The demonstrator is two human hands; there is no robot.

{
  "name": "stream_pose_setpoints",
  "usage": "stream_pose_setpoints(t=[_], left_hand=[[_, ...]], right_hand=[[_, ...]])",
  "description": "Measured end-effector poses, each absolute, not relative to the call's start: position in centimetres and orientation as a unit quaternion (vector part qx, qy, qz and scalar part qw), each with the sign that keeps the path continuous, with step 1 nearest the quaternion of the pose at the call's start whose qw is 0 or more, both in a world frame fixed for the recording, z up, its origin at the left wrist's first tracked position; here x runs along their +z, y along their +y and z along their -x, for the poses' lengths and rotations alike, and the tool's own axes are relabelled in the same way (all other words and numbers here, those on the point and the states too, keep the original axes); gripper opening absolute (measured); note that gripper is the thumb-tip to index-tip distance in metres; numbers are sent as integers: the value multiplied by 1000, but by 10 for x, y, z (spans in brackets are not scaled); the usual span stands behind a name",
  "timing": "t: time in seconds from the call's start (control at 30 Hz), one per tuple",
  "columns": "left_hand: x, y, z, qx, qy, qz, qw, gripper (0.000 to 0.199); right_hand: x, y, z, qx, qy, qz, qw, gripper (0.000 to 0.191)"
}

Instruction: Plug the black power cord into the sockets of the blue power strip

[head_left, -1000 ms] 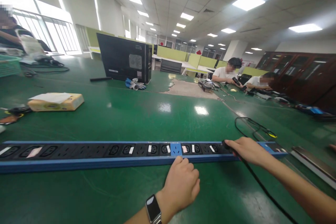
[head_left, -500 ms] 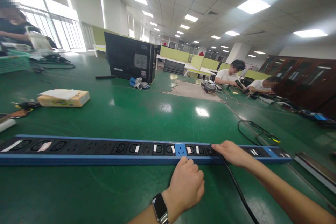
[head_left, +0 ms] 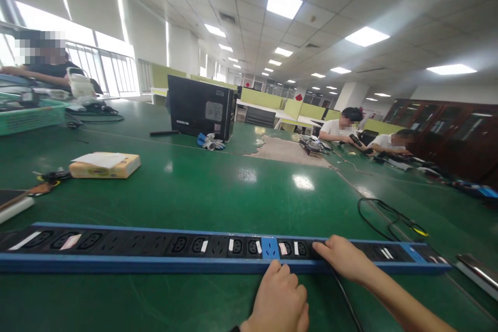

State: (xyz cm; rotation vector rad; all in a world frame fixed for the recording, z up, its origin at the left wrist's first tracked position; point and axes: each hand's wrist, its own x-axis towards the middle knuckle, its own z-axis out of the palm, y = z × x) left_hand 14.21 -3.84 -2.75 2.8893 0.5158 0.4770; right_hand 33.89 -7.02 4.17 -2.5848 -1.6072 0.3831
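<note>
Pinching black cord (head_left: pixel 345 295) end against power strip (head_left: pixel 155 263) with right hand (head_left: pixel 345 259), resting closed left hand (head_left: pixel 280 295) at near edge, probably steadying.

Blue edges on the black power strip (head_left: pixel 155 261), green table (head_left: pixel 187 197), yellow tissue pack (head_left: pixel 105 166), black computer case (head_left: pixel 200 106)!

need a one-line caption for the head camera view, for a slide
Two bare hands at a long blue-and-black power strip, the right by a black cable
</note>
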Motion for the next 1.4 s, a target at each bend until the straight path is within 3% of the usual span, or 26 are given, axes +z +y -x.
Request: stream_pose_setpoints(t=[0.43,0.63,0.87,1.0,1.2,1.4], left_hand=[[-36,-34,-146,170,181,-966,78,20],[-32,-34,-143,172,181,-964,87,19],[-33,-37,-143,182,183,-962,86,18],[-37,-34,-145,179,182,-964,78,19],[-36,-33,-146,170,180,-966,73,19],[-25,-41,-141,163,194,-960,116,20]], right_hand=[[49,-74,-342,107,-519,845,74,53],[93,-84,-352,161,-527,787,278,54],[59,-69,-337,266,-504,744,348,54],[34,-62,-326,245,-503,734,385,59],[29,-59,-314,254,-519,714,394,61],[45,-54,-304,334,-543,699,325,58]])
